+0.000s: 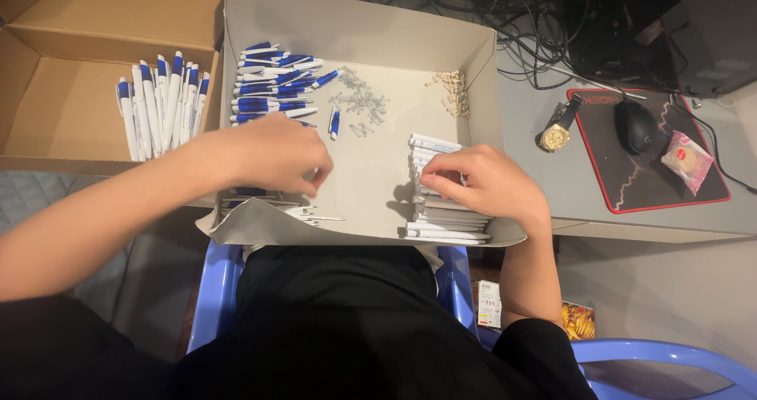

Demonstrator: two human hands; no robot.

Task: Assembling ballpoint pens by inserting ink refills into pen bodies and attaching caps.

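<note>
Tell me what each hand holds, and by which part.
Left hand: fingers pinched together over the refills, but any held piece is hidden. Right hand: fingertips on the white barrels; cannot tell if one is gripped.

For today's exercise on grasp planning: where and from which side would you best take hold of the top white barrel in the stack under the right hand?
Probably its far end, from above. The white barrels lie flat, stacked tight side by side against the box wall, so only the top one's upper face and ends are free. The right hand already covers the middle; fingertips pinch there.
</note>
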